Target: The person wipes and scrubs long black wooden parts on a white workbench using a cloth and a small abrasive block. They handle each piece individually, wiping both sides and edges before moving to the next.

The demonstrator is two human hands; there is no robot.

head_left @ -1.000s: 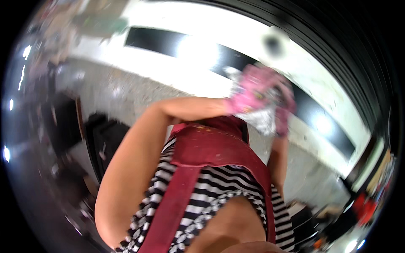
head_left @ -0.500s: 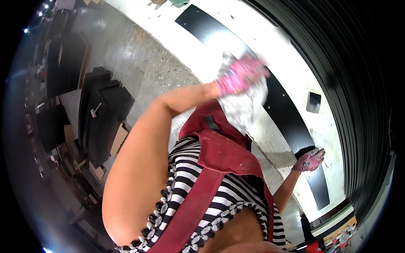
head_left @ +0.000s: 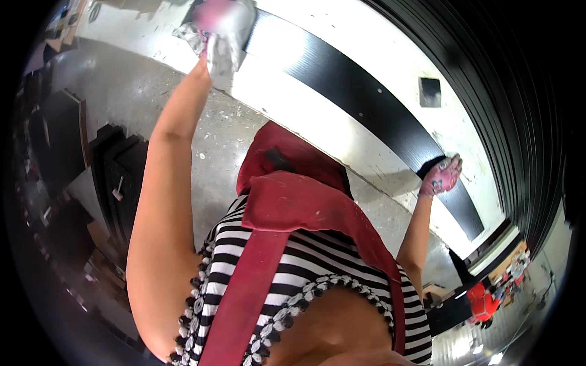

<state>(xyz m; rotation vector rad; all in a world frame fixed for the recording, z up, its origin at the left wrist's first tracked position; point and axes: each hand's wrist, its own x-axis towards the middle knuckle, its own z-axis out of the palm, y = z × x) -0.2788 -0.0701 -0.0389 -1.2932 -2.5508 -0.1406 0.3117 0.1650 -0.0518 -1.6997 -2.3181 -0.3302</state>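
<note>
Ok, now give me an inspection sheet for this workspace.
Surface: white table, smudged and scuffed; a small dark square shows beyond the board.
Job's things: long black board with small spots, lying on the table; pale grey cloth at its left end.
Clutter: mallet lying on dark panels, off to the left.
Hands: both pink-gloved; left hand, blurred, at the cloth; right hand at the board, toward its right end.
Cables: nothing seen for certain.
Surroundings: concrete floor; ridged black surface behind the table.
</note>
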